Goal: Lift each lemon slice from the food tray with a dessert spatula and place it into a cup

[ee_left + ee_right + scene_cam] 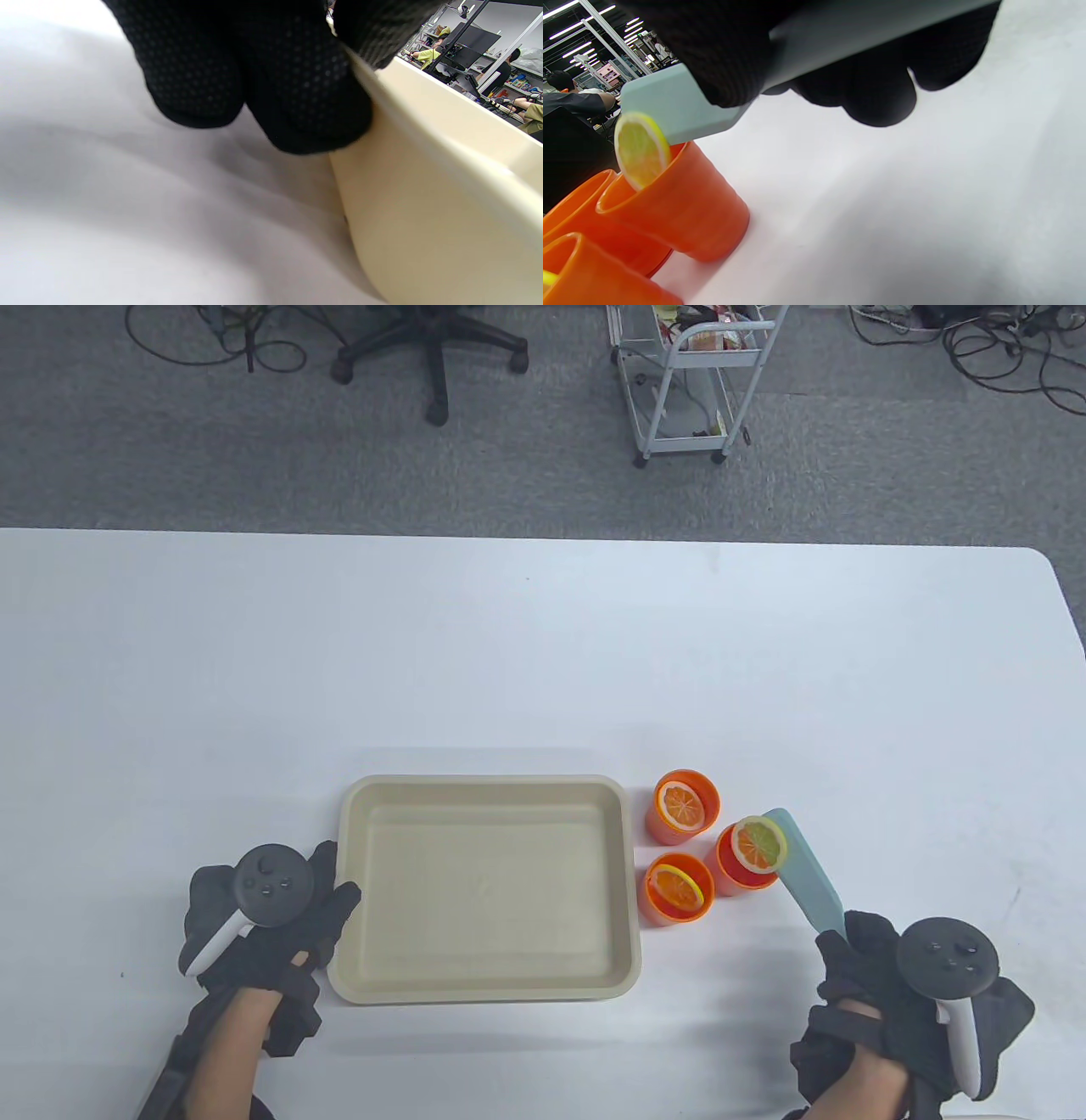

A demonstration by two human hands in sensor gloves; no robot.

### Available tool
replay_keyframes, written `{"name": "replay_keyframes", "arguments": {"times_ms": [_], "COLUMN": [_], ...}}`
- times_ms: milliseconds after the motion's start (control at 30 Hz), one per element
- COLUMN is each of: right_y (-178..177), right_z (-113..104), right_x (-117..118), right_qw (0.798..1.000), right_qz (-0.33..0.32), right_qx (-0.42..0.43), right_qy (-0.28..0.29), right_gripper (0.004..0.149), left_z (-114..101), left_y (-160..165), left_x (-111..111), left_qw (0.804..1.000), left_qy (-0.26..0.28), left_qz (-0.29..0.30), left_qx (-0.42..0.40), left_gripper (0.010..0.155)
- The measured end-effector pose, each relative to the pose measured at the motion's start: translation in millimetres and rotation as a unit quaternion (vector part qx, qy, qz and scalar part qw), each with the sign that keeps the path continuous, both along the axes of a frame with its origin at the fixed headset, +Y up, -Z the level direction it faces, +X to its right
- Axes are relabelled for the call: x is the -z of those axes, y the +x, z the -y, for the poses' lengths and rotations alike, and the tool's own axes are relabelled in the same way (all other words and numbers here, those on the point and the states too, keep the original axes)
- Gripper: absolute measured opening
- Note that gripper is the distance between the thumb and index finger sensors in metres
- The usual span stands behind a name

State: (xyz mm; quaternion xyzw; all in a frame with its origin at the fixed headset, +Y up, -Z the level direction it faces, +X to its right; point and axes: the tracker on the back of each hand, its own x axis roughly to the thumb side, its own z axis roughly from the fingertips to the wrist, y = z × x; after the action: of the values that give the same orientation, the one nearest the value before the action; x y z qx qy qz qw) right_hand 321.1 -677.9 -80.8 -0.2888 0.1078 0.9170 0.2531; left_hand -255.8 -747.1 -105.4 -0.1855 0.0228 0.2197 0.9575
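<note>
My right hand (857, 954) grips the handle of a pale blue dessert spatula (806, 869), its blade (674, 106) over the rightmost of three orange cups (745, 865). A lemon slice (759, 842) tilts off the blade edge into that cup's mouth (642, 148). The far cup (685, 806) and the near cup (676, 888) each hold a slice. The beige food tray (488, 976) has nothing in it. My left hand (327, 899) rests against the tray's left rim (424, 140), fingers fairly straight (305, 97).
The white table (509, 645) stretches far behind the tray and cups. Beyond its far edge stand an office chair (433, 347) and a white wire cart (696, 381) on grey carpet. People sit in the background of the wrist views.
</note>
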Motion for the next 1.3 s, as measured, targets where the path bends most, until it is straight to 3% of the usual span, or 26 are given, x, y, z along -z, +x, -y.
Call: {"name": "replay_keyframes", "arguments": {"times_ms": [133,267,433,567,733,933,1300], "right_y": [-8,-39,-92,-132,-183,-236,-265], "right_z": [-8,-21,-32,-28,-12,21,52], "right_x": [0,-2,5,11,16,23,26], "right_qw": [1.000,0.996,0.975,0.950,0.927,0.901,0.880], "right_qz": [-0.003,-0.060,-0.192,-0.293,-0.357,-0.421,-0.447], "right_qx": [-0.012,-0.022,-0.030,-0.041,-0.074,-0.101,-0.158], "right_qy": [0.023,0.066,0.107,0.104,0.085,0.022,-0.034], "right_gripper": [0.049,0.052,0.055,0.058,0.059,0.058,0.057], "left_z": [0,0,0,0,0,0,0], "left_y": [0,0,0,0,0,1,1], "left_x": [0,0,0,0,0,0,0], "left_qw": [1.000,1.000,1.000,1.000,1.000,1.000,1.000], "left_qy": [0.000,-0.001,-0.001,-0.002,-0.001,-0.001,-0.002], "left_qz": [0.000,0.000,-0.001,-0.001,-0.001,-0.001,0.000], "left_qx": [0.000,0.000,0.002,-0.001,0.001,0.002,0.003], "left_gripper": [0.071,0.071,0.071,0.071,0.071,0.071,0.071]}}
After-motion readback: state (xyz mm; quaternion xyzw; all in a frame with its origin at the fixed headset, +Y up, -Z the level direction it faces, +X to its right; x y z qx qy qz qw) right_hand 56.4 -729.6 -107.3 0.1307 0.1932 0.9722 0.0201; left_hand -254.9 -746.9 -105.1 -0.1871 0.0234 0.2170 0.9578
